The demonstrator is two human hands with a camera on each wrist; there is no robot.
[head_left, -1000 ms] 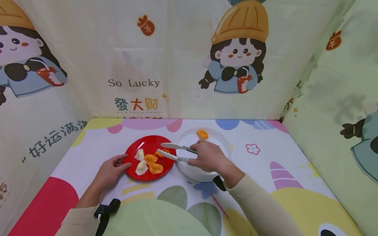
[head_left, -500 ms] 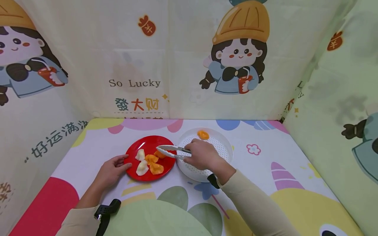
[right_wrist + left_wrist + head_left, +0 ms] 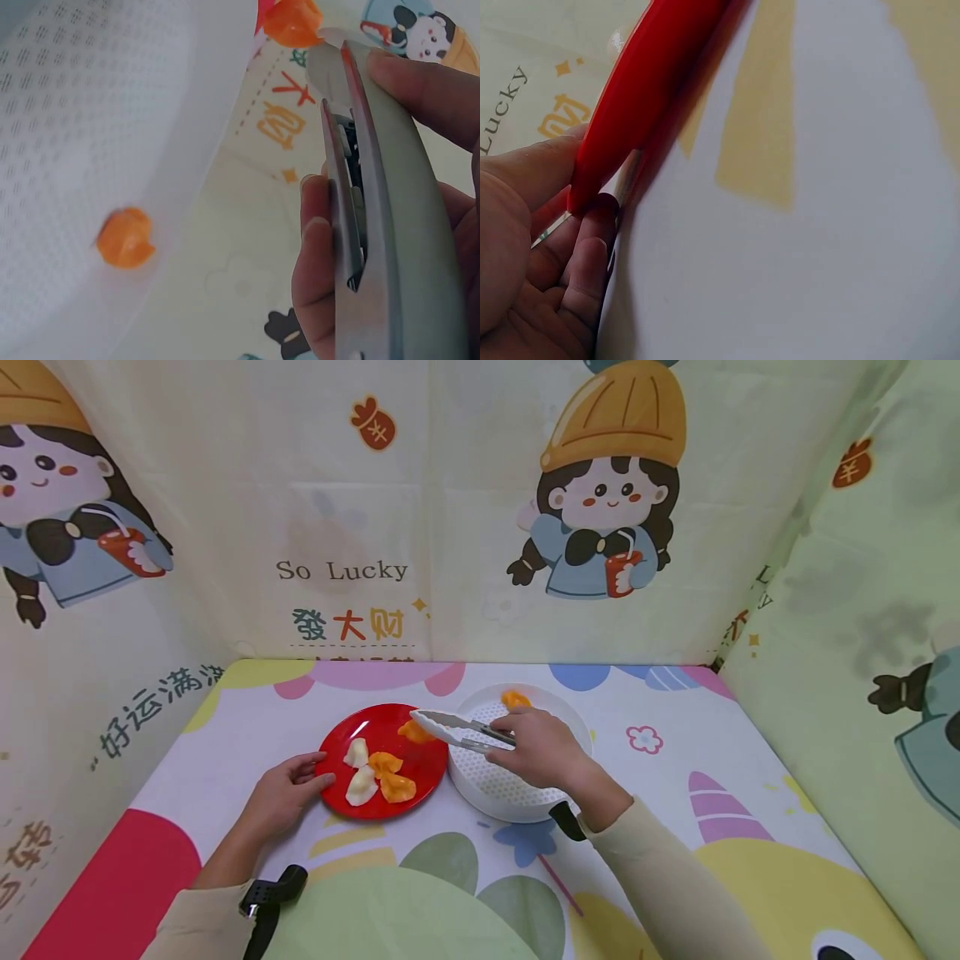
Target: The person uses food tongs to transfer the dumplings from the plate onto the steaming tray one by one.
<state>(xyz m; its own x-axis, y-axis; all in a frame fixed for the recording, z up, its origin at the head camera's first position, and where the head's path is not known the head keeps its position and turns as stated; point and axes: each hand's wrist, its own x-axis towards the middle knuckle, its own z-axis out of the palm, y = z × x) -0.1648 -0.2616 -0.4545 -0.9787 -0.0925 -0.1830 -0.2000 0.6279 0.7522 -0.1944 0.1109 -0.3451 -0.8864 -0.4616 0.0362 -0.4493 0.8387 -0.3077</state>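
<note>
My left hand (image 3: pixel 281 797) pinches the left rim of a red plate (image 3: pixel 429 781), thumb on top and fingers below, as the left wrist view shows. In my right hand (image 3: pixel 543 747) is a pair of metal tongs (image 3: pixel 468 727) with pale tips. An orange dumpling-shaped piece (image 3: pixel 415 732) is at the tong tips, over the plate's upper right; the right wrist view also has this orange piece (image 3: pixel 292 22) at the tips. Two white dumpling-shaped pieces (image 3: pixel 362 787) and two orange ones (image 3: pixel 397 788) lie on the plate.
Right beside the plate stands a round white tray with a perforated bottom (image 3: pixel 498 789), partly covered by my right hand. Another orange piece (image 3: pixel 515 699) lies at its far side. A patterned cloth (image 3: pixel 645 793) covers the table, and printed curtains (image 3: pixel 465 527) hang around it.
The tongs reached the orange piece on the plate's right side and moved back and slightly right with it, away from the other pieces. My left hand stayed at the rim.
</note>
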